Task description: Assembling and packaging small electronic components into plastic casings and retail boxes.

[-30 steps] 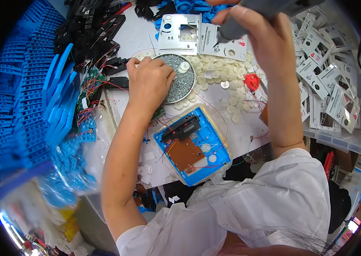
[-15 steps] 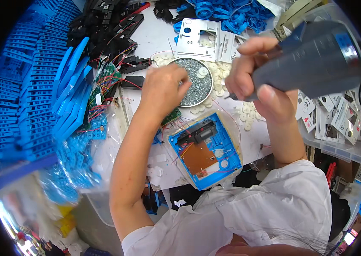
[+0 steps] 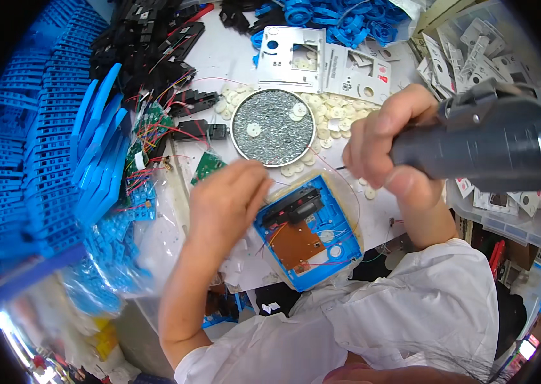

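My right hand [image 3: 398, 147] is wrapped around a dark grey electric screwdriver [image 3: 475, 144], its thin bit pointing left above the table. With fingers pinched together, my left hand [image 3: 232, 201] hovers by the upper left corner of a blue plastic housing [image 3: 342, 221]; whatever is in the pinch is too small to make out. Inside the housing lie a black mechanism [image 3: 296, 208], a brown circuit board [image 3: 293, 246] and thin wires. A round dish [image 3: 275, 166] full of small screws stands just beyond, with a few white discs on top. Beside my left hand is a green circuit board [image 3: 206, 166].
Blue plastic parts [image 3: 101, 147] are stacked at the left, black wired parts [image 3: 142, 51] at the far left. White discs [image 3: 331, 112] surround the dish. Silver panels [image 3: 290, 61] lie behind it. A clear bin [image 3: 507, 224] of panels stands at the right.
My left hand has moved from the screw dish back toward me, to the housing's corner. The screwdriver in my right hand has shifted slightly down and is tilted less.
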Tool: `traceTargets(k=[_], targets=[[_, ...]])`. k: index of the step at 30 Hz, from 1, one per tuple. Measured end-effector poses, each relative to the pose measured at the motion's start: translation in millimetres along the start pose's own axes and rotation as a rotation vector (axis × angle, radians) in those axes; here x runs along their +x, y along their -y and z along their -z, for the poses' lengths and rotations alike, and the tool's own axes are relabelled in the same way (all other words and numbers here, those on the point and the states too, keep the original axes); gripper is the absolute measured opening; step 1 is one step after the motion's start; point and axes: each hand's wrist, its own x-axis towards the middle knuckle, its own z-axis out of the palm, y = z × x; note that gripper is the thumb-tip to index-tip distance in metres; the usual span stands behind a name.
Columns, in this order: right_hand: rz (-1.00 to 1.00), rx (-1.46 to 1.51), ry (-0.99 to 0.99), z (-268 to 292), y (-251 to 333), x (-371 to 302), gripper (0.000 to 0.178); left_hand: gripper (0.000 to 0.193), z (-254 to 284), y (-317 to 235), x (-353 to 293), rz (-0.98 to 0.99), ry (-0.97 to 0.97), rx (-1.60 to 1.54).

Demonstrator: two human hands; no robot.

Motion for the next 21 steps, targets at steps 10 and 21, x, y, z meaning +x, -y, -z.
traceTargets(k=[10, 21], targets=[[0.032, 0.315, 0.235, -21.1, 9.2, -10.5, 0.038, 0.022, -29.3, -43.5, -19.0, -0.127, -0.186, -0.259], [0.088, 0.387, 0.263, -23.3, 15.6, -0.4, 0.038, 0.023, -31.4, -46.4, -22.9, -0.125, -0.285, -0.292]])
